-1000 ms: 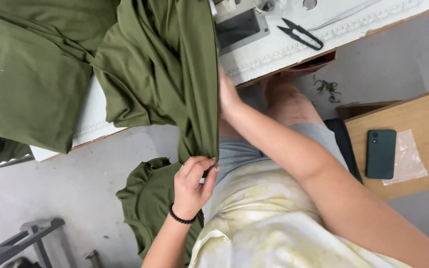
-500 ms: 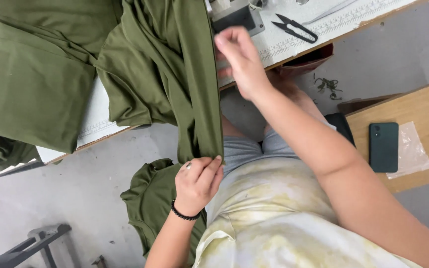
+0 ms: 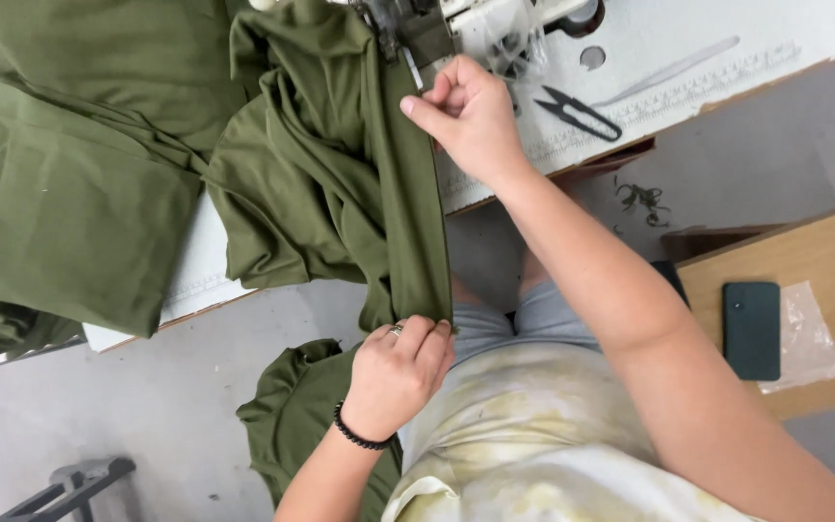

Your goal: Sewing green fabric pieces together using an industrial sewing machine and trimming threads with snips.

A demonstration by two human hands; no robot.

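While the left hand (image 3: 396, 372) is pinching the olive-green fabric (image 3: 340, 184) edge at the table's (image 3: 727, 68) rim and the right hand (image 3: 471, 116) is gripping it near the sewing machine (image 3: 417, 24), uneven tension is risking a crooked seam.

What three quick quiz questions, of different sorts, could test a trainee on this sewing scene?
1. True or false: the right hand pinches the green fabric near the sewing machine.
2. Which lies on the white table by the right hand? A) snips B) ruler C) cup
3. Fill in: the left hand grips the fabric's lower ____.

Key: 1 true. 2 A, the snips. 3 edge, below the table's front.
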